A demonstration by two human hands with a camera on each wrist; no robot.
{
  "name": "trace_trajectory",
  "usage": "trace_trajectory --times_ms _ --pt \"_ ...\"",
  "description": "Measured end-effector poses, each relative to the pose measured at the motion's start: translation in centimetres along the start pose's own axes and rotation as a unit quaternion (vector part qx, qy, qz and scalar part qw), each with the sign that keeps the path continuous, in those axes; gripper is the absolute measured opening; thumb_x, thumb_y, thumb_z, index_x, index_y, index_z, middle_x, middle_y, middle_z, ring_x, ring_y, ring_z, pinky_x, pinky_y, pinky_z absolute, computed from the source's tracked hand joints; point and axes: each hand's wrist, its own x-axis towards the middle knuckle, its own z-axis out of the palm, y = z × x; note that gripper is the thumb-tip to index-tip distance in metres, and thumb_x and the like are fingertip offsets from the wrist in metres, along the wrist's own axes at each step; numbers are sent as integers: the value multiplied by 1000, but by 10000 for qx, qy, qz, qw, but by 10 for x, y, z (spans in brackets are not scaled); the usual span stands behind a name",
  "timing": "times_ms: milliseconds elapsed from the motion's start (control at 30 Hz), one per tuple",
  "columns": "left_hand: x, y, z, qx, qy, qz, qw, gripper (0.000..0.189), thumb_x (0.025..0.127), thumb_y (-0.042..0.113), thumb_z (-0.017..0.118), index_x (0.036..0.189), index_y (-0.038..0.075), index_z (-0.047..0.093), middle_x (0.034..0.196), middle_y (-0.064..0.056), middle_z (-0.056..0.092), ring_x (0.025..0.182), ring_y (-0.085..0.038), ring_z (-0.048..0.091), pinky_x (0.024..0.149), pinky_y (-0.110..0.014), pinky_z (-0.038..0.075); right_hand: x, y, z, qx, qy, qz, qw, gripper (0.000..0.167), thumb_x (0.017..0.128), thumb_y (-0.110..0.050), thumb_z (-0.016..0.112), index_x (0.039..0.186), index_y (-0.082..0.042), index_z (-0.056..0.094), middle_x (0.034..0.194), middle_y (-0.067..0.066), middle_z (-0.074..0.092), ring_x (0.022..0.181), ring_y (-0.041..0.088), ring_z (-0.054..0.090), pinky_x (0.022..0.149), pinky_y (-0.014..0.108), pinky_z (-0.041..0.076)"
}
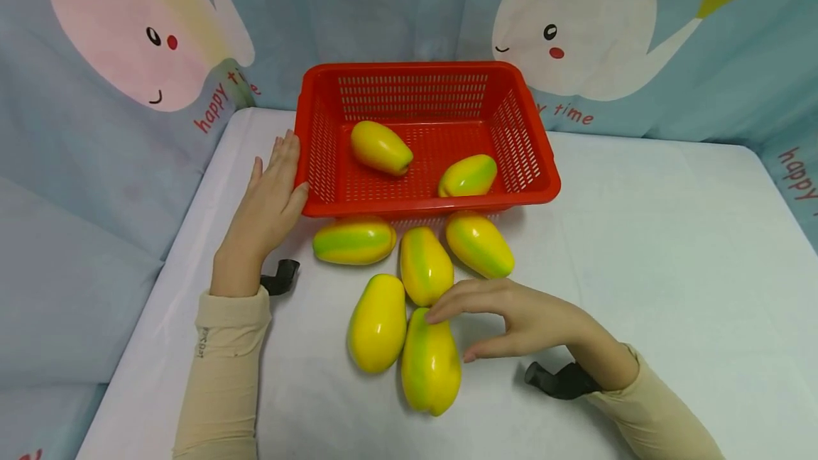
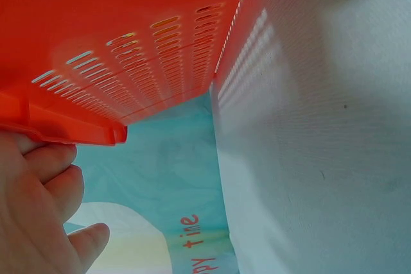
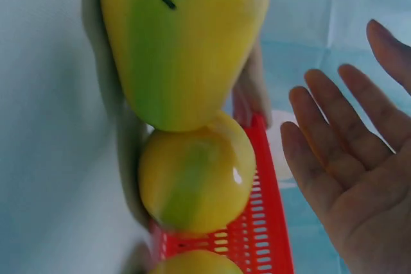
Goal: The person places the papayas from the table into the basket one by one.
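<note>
My left hand (image 1: 271,194) lies along the left side of a red plastic basket (image 1: 429,209), its straight fingers touching the rim. Inside the basket are two yellow-green papayas, one at the left (image 1: 381,148) and one at the front right (image 1: 469,176). My right hand (image 1: 520,314) is over the table with fingers spread and nothing gripped. Its fingertips overlap the top of the nearest papaya (image 1: 431,368) in the head view. In the right wrist view the palm faces the papayas (image 3: 186,43), with a gap between.
Several more papayas lie before the basket: a left one (image 1: 354,241), a middle one (image 1: 425,266), a right one (image 1: 479,245) and a nearer one (image 1: 378,324). White cloth (image 1: 664,254) covers the table. A blue whale-print curtain (image 1: 396,6) hangs behind.
</note>
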Motion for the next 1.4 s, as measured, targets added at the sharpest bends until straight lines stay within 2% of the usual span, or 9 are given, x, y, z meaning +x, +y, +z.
trace_trajectory --times_ms 200,300,633,867,1200,1400 --pt "1 1 1 5 3 -23 10000 63 97 24 33 152 7 6 158 -5 5 144 -19 2 113 -49 -1 3 6 11 29 -633 24 9980 45 85 -10 69 128 -9 54 127 -1 56 120 12 49 101 31 40" --pt "1 2 0 22 -15 -57 10000 63 97 24 33 152 7 5 158 -4 4 144 -19 1 113 -49 -1 5 8 15 21 -783 18 9969 45 85 -10 69 128 -9 55 128 -2 56 121 11 47 102 31 38" --pt "1 0 0 27 -6 -52 10000 63 97 24 33 152 7 6 158 -6 5 144 -19 2 113 -51 0 8 14 21 -196 -900 -36 9957 46 85 -11 69 129 -10 55 132 -1 53 126 14 43 107 32 33" --pt "1 -1 1 -53 4 -11 10000 63 97 24 32 152 7 6 158 -7 6 144 -20 1 113 -48 -3 10 15 26 -389 -917 -126 9949 46 83 -13 72 127 -13 57 136 1 48 130 14 36 109 32 30" --pt "0 -1 1 -55 6 -64 10000 63 97 24 33 152 7 5 158 -5 4 144 -20 2 113 -49 -2 16 16 36 -1017 -961 -144 9901 57 78 -10 75 131 -16 55 140 1 44 133 16 32 111 31 26" --pt "1 0 2 -39 16 -80 10000 64 97 24 33 152 8 5 158 -3 4 144 -19 2 113 -49 -1 17 16 40 -1488 -957 -256 9839 66 74 -4 74 135 -15 50 143 3 40 134 17 31 111 31 24"
